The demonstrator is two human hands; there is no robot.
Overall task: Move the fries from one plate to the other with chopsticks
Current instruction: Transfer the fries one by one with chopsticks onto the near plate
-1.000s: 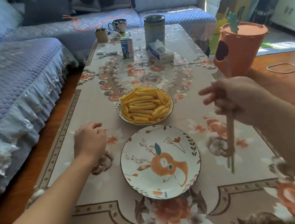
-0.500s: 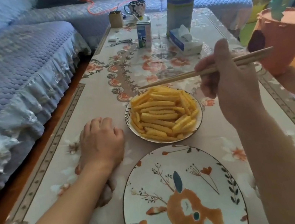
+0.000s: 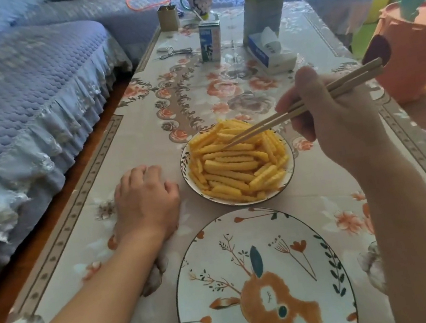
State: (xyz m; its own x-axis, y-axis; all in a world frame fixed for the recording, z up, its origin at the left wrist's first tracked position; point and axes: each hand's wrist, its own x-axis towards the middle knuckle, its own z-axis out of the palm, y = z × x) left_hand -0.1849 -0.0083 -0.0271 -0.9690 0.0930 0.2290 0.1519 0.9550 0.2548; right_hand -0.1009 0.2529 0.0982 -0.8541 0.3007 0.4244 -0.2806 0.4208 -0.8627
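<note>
A heap of yellow crinkle-cut fries (image 3: 237,161) fills a small white plate (image 3: 186,165) in the middle of the table. Nearer to me lies a larger white plate (image 3: 210,269) painted with an orange deer, with nothing on it. My right hand (image 3: 331,116) grips a pair of wooden chopsticks (image 3: 278,118); their tips touch the fries at the far left of the heap. My left hand (image 3: 146,200) rests fist-like on the tablecloth just left of the fries plate, holding nothing.
At the far end of the floral tablecloth stand a milk carton (image 3: 211,41), a tall tin (image 3: 262,9), a tissue box (image 3: 270,53), a mug (image 3: 197,1) and a small brown box (image 3: 168,18). An orange bin (image 3: 419,50) sits at the right, a blue sofa (image 3: 11,90) left.
My right hand raised the chopsticks from pointing down beside the plate, levelled them, then dipped their tips onto the fries. The view moved closer. My left hand stayed put.
</note>
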